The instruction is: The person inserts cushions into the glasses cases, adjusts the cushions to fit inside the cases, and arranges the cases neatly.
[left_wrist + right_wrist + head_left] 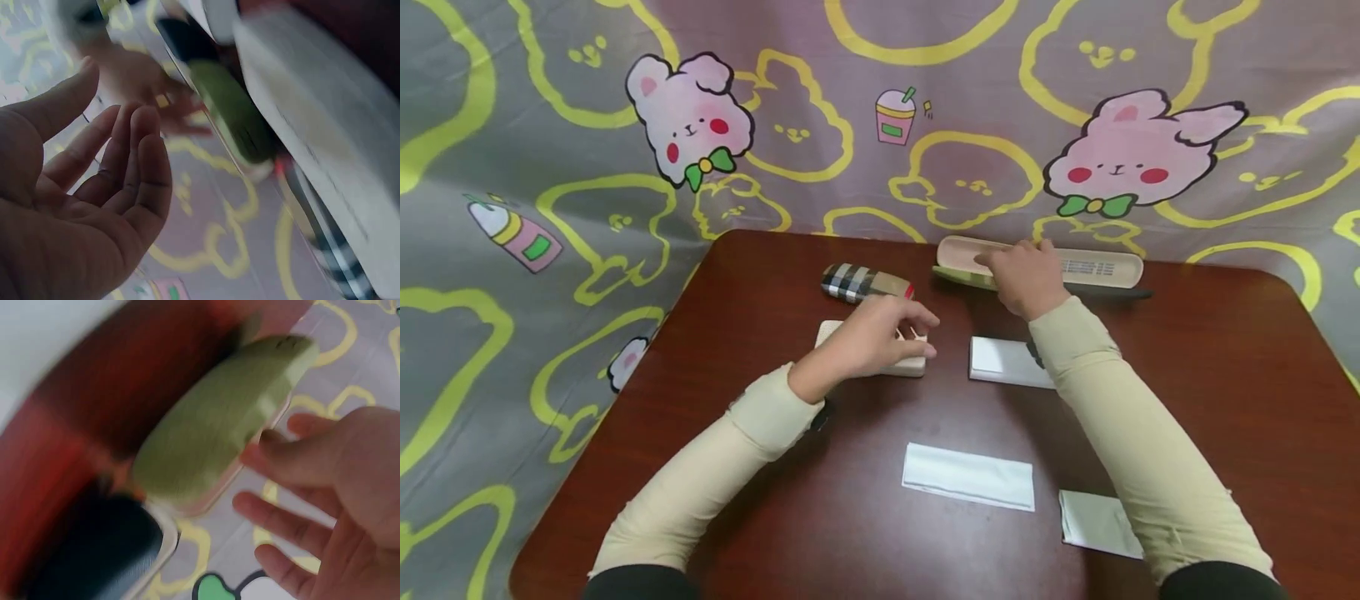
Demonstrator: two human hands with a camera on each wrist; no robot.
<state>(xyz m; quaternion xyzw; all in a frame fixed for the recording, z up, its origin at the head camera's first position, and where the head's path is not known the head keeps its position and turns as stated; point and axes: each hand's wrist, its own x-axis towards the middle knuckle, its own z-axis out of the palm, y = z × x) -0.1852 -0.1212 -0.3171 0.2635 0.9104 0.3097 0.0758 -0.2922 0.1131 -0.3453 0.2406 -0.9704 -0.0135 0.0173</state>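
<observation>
My right hand (1028,277) reaches to the back of the table, over an oblong green case (962,277). In the right wrist view, its thumb and index fingertips are right at the edge of the green case (219,419), the other fingers spread apart. Behind is a long pale pink case (1105,268) with printed lines inside; a long dark case (1112,292) lies in front of it. Above a cream box (829,332) hovers my left hand (876,333), which holds nothing; its fingers are loosely bent in the left wrist view.
A plaid-and-tan case (865,283) with a red end lies behind the left hand. On the table nearer me are a white block (1007,360), a folded white cloth (967,477) and another folded cloth (1097,521), partly behind the right forearm. A patterned curtain (820,125) hangs behind the table.
</observation>
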